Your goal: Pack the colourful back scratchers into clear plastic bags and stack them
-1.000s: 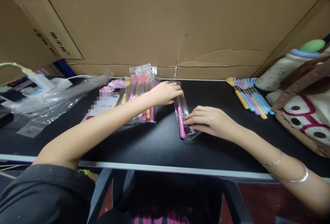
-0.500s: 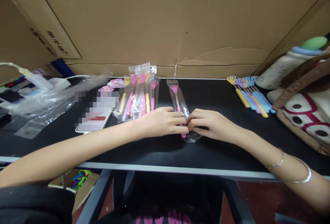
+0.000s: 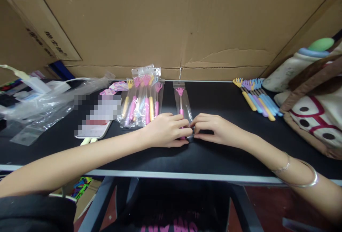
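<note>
Your left hand (image 3: 167, 129) and right hand (image 3: 213, 129) meet fingertip to fingertip at the centre of the table (image 3: 171, 161), both pinching the near end of one bagged scratcher (image 3: 181, 98). Its clear sleeve lies flat on the black top and runs from your fingers toward 12 o'clock, with the pink claw head at the far end and the pink handle partly hidden under your left fingers. Your fingers are curled and closed on the plastic; what the fingertips are doing at the bag's edge is too small to make out.

Just beside your left hand, toward 11 o'clock, lies a pile of bagged scratchers (image 3: 143, 100) in pink and yellow, overlapping one another. Further out at 10 o'clock a phone (image 3: 93, 127) lies flat, and beyond it, at 9 o'clock, loose clear bags (image 3: 48, 105) spread over the table's left part.

At 2 o'clock from your right hand, well apart, a row of bare scratchers (image 3: 255, 95) lies side by side, yellow, purple and blue. A tote bag (image 3: 312, 100) sits at 3 o'clock on the table's right end. A cardboard wall (image 3: 171, 22) stands along the far edge at 12 o'clock.
</note>
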Demonstrator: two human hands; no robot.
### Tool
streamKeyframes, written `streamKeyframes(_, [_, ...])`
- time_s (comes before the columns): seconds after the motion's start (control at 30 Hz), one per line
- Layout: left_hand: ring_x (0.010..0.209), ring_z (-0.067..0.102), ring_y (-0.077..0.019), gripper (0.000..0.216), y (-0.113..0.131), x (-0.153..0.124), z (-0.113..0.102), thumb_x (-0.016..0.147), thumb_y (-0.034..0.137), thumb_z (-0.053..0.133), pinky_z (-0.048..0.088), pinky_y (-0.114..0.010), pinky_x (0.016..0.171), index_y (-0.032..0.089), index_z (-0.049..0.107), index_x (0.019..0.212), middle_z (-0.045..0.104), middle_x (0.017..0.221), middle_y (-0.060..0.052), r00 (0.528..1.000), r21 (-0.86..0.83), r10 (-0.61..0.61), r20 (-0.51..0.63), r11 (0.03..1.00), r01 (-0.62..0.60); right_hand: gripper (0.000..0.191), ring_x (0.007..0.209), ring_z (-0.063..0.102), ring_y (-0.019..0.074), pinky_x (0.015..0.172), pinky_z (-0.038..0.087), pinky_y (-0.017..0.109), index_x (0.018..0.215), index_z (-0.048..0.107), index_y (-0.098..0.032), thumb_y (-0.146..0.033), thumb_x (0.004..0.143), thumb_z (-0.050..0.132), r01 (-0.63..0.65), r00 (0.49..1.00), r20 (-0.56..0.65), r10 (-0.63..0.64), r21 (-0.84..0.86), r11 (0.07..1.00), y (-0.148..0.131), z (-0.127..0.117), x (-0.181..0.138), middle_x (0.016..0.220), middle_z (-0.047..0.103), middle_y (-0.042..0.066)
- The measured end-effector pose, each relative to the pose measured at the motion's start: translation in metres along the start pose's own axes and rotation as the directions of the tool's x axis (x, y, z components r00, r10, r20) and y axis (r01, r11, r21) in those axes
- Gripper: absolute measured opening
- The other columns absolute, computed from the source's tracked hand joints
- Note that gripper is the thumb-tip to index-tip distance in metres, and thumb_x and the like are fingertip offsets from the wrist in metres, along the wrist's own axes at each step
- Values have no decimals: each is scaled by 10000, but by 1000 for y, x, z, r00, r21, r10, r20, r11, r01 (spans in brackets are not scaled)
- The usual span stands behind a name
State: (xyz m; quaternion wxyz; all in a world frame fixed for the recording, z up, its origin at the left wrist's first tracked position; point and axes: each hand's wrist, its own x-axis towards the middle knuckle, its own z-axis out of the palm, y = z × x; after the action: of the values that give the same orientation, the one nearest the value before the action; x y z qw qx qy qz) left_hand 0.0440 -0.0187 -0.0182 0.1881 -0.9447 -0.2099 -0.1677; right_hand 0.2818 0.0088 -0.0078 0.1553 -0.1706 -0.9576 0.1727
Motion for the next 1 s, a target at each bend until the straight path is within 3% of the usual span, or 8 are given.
streamKeyframes(0.2, [783, 579, -145, 180, 4, -2, 4, 945, 365, 568, 370, -292, 593, 235, 637, 841, 662, 829, 13, 995, -92, -83, -51, 993, 78, 217, 928, 623, 188, 816, 487, 309, 849, 670, -187, -312, 969, 539, -19, 1000, -6, 19, 39, 999, 3, 1, 0, 963, 688, 85])
streamKeyframes(0.53, [765, 566, -152, 183, 7, 5, 8, 958, 257, 516, 384, -305, 606, 207, 608, 808, 667, 803, 10, 994, -47, -8, -111, 999, 3, 214, 851, 611, 189, 755, 489, 306, 864, 657, -186, -288, 980, 509, -6, 1000, -11, 6, 14, 1000, 0, 2, 1, 867, 662, 71])
streamKeyframes(0.7, [756, 555, -138, 212, 4, 7, 10, 961, 237, 481, 390, -275, 623, 201, 570, 773, 631, 748, 8, 987, -223, -156, -50, 965, 141, 182, 797, 629, 164, 736, 501, 283, 843, 634, -184, -266, 960, 520, -48, 997, -57, 51, 55, 997, -3, 1, 1, 857, 652, 65])
streamKeyframes(0.83, [800, 530, -145, 190, 0, 5, 4, 933, 254, 546, 396, -250, 651, 191, 536, 754, 594, 755, 7, 960, -416, -275, 46, 869, 269, 172, 794, 648, 165, 745, 507, 294, 839, 636, -184, -302, 935, 555, -111, 989, -90, 120, 102, 989, -1, 3, 2, 888, 675, 71])
streamKeyframes(1.0, [822, 517, -166, 180, -5, 2, 1, 923, 282, 571, 400, -267, 693, 192, 541, 770, 616, 806, -2, 914, -530, -386, 127, 752, 391, 184, 787, 665, 177, 744, 508, 308, 822, 628, -190, -349, 906, 588, -188, 964, -151, 220, 200, 962, 4, 7, 6, 832, 703, 48])
